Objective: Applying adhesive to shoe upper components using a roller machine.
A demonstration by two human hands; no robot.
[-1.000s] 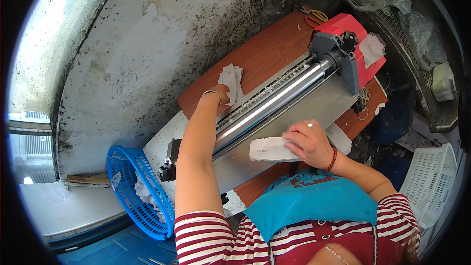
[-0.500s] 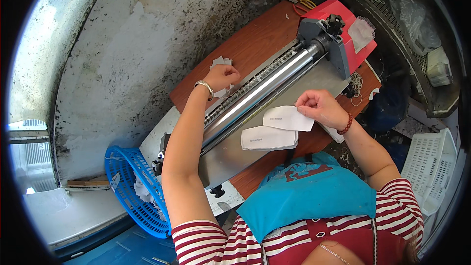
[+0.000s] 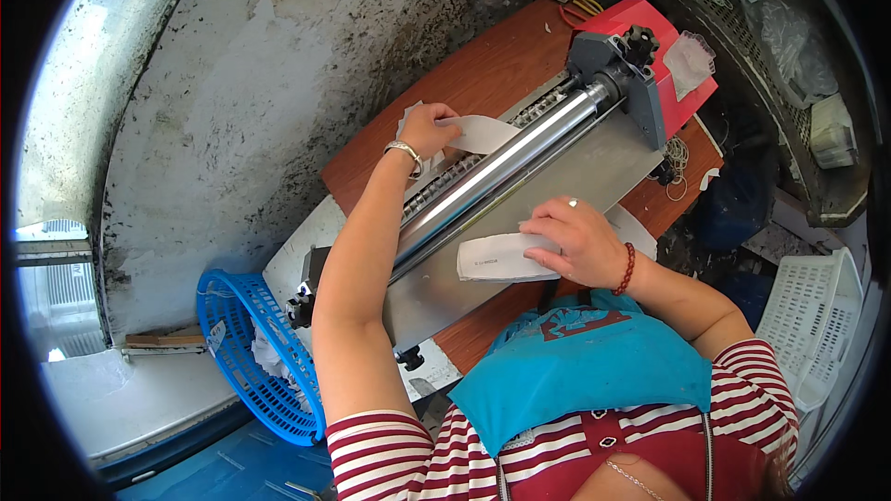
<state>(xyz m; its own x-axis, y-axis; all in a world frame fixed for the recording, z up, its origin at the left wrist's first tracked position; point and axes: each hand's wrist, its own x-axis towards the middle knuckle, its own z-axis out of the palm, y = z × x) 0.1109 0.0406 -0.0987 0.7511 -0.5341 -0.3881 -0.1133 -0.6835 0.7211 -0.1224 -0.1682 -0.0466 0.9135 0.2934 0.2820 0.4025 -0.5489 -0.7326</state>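
In the head view, the right hand [image 3: 577, 246], which 0.5 s ago held 1 white piece above the stack [image 3: 501, 258], is now down at the stack's right end. Its fingers touch the top piece; whether they grip it, one cannot tell. The stack lies near the front edge of the metal plate [image 3: 594, 167]. Across the roller [image 3: 520, 162], the left hand [image 3: 430, 130] now has its fingers closed on 1 end of a white strip [image 3: 487, 133], which extends rightward from them to the roller.
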